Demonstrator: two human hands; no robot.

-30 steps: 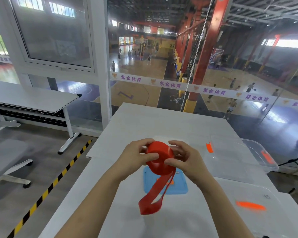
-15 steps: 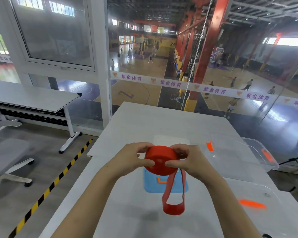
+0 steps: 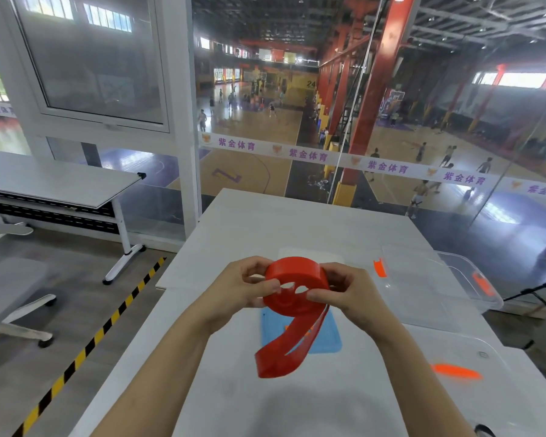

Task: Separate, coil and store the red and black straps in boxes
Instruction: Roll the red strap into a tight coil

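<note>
In front of you a white table runs up to a glass wall whose white banner carries purple characters. Beyond it lie a basketball court and a red column. To your left stand a second table, a grey chair and yellow-and-black floor tape.

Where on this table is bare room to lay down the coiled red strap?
Two patches are free: the near-left of the white table, between its left edge and the blue lid, and the far end toward the glass. The right side is crowded by the clear box and clear lid.
</note>
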